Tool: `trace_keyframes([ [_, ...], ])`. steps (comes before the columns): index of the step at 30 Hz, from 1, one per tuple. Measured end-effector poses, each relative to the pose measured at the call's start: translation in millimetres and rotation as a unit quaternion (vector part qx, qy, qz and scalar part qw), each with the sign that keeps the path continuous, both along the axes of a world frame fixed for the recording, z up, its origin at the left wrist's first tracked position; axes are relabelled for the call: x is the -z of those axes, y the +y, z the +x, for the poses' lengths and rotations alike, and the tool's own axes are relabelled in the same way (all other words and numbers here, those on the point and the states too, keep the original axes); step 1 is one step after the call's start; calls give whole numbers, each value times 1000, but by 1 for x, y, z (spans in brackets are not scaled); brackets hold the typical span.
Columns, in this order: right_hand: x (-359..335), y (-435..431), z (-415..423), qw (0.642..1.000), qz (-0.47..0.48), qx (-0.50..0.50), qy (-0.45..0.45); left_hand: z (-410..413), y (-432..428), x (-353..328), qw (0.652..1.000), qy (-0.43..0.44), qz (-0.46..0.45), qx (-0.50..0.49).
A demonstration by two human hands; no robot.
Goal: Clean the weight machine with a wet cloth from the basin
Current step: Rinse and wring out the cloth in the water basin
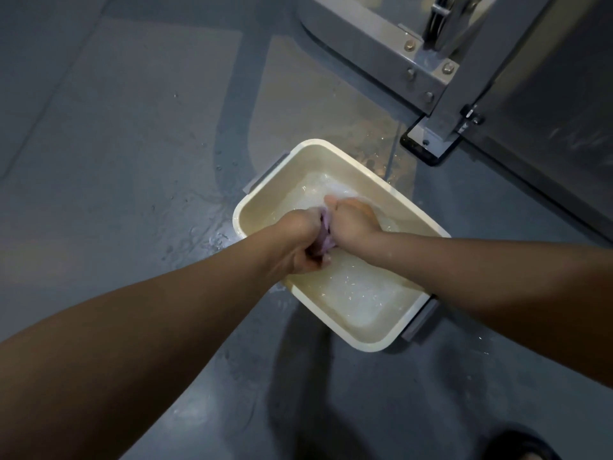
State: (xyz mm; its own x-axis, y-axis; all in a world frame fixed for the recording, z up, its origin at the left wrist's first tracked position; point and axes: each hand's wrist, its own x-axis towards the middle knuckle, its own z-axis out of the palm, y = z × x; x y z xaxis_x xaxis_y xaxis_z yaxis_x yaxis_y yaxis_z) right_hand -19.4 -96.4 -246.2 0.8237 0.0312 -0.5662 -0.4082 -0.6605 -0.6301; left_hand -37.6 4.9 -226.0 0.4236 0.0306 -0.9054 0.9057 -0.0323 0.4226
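A cream rectangular basin (265,194) with grey side handles sits on the grey floor, holding shallow water. Over it, my left hand (297,242) and my right hand (355,222) both grip a bunched purple cloth (326,235), which shows only as a strip between the two fists. The right hand's fingers reach down into the water. The grey weight machine (517,78) stands at the upper right, its bolted frame and black foot plate just beyond the basin's far corner.
Water is splashed on the floor left of the basin (202,227) and in a puddle between basin and machine (374,151). A dark sandal toe (524,448) shows at the bottom right. Open floor lies to the left.
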Motion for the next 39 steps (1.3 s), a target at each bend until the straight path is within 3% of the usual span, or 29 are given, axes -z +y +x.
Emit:
trace_keyframes([
  [3, 0, -7, -4, 998, -8, -21, 64, 5, 5, -8, 1000, 4, 27, -8],
  [5, 9, -5, -16, 997, -2, 16, 77, 6, 9, -8, 999, -26, 36, 0],
  [7, 13, 1, -32, 980, 88, 115, 135, -3, 13, -1, 998, -42, 46, 15],
  [9, 11, 8, -39, 937, 199, 193, 214, -11, 11, -5, 998, -39, 43, 16],
  [11, -6, 13, -38, 930, 243, 198, 191, -9, 4, -6, 999, -25, 21, -20],
  [13, -33, 14, -35, 960, 222, 136, 100, -1, 1, -8, 999, -34, 28, -26],
  [17, -61, 6, -31, 979, 188, 77, 6, -3, -1, -19, 999, -29, 14, -41],
  [22, -41, 16, -27, 990, 84, 103, -44, -5, -11, -20, 994, -45, -49, -90],
  [26, -16, 17, -11, 996, 34, 70, -39, -5, -4, -19, 997, 14, 1, -77],
  [30, -1, 4, 0, 1000, -23, 12, 4, -4, -2, -24, 998, -15, 55, 32],
  [33, -6, -6, -1, 997, -23, -57, 57, 9, 11, -29, 991, -66, 98, 58],
  [36, -16, -22, -10, 988, 107, -18, 107, 17, 30, -38, 986, -79, 50, 136],
  [39, -26, -40, -19, 925, 300, 50, 226, 13, 33, -33, 970, -75, 18, 232],
])
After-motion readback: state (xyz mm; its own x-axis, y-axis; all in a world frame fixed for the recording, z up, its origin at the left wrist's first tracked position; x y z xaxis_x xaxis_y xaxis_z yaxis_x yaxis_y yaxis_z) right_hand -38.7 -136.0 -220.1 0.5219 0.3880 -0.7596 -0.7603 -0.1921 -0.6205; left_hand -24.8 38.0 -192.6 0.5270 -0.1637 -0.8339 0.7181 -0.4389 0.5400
